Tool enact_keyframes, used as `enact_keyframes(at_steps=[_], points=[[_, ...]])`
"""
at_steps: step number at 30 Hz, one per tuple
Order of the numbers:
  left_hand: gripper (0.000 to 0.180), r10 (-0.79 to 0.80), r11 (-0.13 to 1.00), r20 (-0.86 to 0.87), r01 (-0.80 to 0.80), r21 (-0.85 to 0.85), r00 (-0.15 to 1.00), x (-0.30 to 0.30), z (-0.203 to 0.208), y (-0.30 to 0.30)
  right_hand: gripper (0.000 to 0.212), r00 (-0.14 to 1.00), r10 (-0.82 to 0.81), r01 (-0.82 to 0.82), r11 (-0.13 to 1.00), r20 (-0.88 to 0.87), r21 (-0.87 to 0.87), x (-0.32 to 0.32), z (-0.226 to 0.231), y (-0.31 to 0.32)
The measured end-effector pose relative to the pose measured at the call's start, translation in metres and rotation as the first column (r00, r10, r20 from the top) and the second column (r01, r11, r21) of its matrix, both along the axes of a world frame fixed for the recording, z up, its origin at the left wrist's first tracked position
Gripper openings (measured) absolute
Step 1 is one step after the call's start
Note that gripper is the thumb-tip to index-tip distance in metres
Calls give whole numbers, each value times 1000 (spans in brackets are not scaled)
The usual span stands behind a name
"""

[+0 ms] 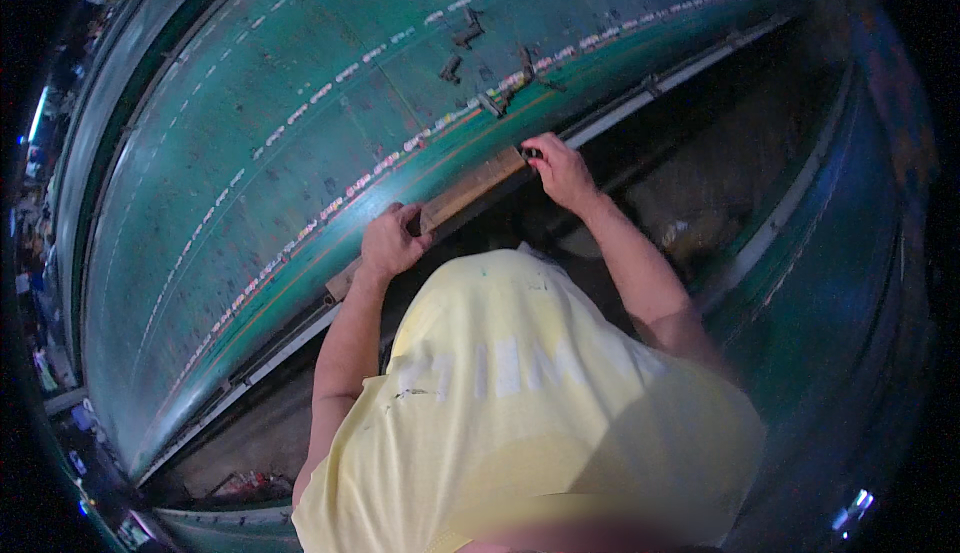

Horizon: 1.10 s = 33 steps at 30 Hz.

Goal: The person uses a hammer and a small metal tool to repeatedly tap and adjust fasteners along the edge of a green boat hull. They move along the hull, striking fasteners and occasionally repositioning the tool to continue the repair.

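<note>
A flat brown wooden bar [472,191] runs slantwise along the near edge of the long green table [330,143]. My left hand [390,241] is closed at the bar's left part, thumb and fingers near a dark spot on it; whether that is a gap or a fitting I cannot tell. At the bar's right end my right hand [563,171] pinches a small dark piece [531,154] with a rounded end. Farther back on the table lie several dark metal pieces that look like clamps, among them an angled one [493,104] and a short one [450,69].
A metal rail [690,56] edges the table on my side. Rows of pale marks [350,71] curve along the green top. Behind me to the right stands another green table [830,323]. A dark gap with a brownish floor [700,193] lies between the tables.
</note>
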State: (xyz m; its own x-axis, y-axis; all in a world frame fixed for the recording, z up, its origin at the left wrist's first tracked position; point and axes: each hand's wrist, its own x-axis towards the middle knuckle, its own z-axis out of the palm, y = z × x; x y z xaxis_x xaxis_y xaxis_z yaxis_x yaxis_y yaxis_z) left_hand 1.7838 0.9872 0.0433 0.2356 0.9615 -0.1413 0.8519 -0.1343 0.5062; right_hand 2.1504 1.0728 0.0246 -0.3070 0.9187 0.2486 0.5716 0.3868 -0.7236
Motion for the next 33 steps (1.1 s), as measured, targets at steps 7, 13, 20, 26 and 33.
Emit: enact_keyframes(at_steps=[7,13,20,26,33], points=[[42,-45,999,-27,44,-20,999,3,-21,13,29,998,-6,3,999,-59,-45,12,-27,1],[77,-256,967,-7,256,-15,967,44,-19,48,44,994,-80,70,990,-74,-125,-5,-28,0],[89,-384,918,129,362,162,914,166,-25,115,52,981,-194,194,981,-5,-16,-7,-51,-13],[82,-383,920,39,377,111,923,179,-8,108,65,911,-381,350,916,-154,-197,-15,-71,-29],[48,-408,887,-70,414,207,910,181,-14,103,32,804,-588,573,806,-88,-149,-15,-103,-33]])
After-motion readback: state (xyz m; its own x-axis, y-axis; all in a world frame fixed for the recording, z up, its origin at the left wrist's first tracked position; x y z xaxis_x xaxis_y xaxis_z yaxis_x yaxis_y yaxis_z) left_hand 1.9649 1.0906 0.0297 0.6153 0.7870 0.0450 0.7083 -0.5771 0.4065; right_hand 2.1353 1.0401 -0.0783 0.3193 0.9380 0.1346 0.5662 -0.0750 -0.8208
